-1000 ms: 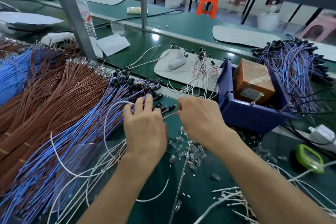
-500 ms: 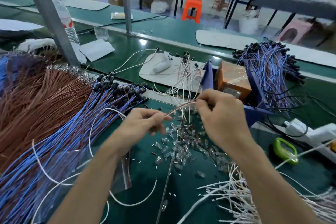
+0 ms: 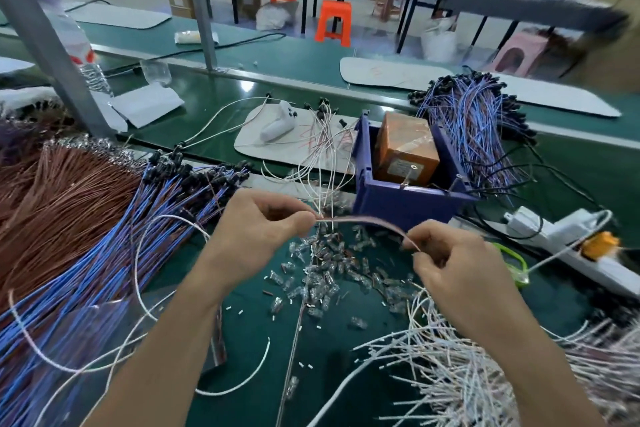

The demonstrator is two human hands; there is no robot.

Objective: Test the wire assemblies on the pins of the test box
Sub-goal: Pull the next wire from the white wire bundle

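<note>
A thin pinkish wire assembly [image 3: 367, 220] arcs between my two hands above the green bench. My left hand [image 3: 263, 236] pinches its left end, and my right hand [image 3: 450, 260] pinches its right end lower down. Just behind the wire stands the blue bin [image 3: 401, 204] holding the orange test box [image 3: 405, 149], with metal pins at its front edge. A big pile of blue wire assemblies with black ends [image 3: 131, 236] lies to the left. Another blue bundle [image 3: 478, 128] lies right of the bin.
Small clear connectors [image 3: 332, 274] are scattered under my hands. White wires [image 3: 467, 374] heap at the lower right, brown wires [image 3: 59, 204] at the far left. A white power strip [image 3: 568, 250] and a green ring [image 3: 516, 267] lie to the right. A grey post [image 3: 45, 42] rises at the left.
Both hands came away from the blue pile with one wire. They have spread apart and drawn it out between them, my right hand dropping lower and rightward.
</note>
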